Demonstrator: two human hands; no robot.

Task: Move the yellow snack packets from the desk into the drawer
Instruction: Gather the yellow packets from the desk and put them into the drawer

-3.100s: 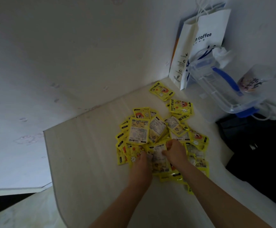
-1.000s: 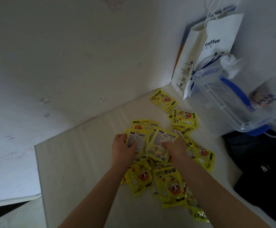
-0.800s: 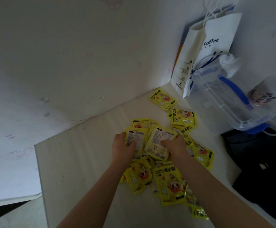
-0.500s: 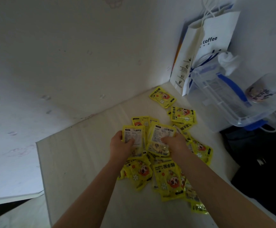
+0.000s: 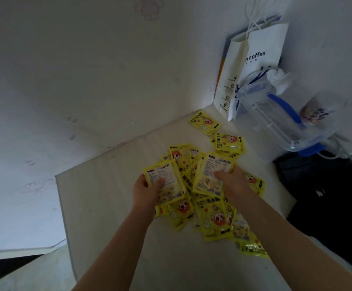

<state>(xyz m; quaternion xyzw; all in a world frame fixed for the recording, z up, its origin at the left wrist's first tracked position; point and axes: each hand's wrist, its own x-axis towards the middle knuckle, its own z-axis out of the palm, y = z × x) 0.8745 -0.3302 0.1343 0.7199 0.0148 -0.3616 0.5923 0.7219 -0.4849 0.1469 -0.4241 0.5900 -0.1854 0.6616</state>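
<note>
Both your hands have lifted off the heap: left hand (image 5: 147, 191) grips one packet stack (image 5: 164, 181), right hand (image 5: 232, 179) another (image 5: 210, 177). Remaining packets (image 5: 212, 217) lie just below; no drawer shows.

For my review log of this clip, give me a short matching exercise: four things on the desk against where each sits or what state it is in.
1. left hand
2. white paper coffee bag
3. clear plastic box with blue handle
4. lone yellow snack packet

a. stands in the wall corner
b. grips a packet, printed back up
c. lies flat nearest the bag
d. tilted beside the bag

Pairs: 1-b, 2-a, 3-d, 4-c
</note>
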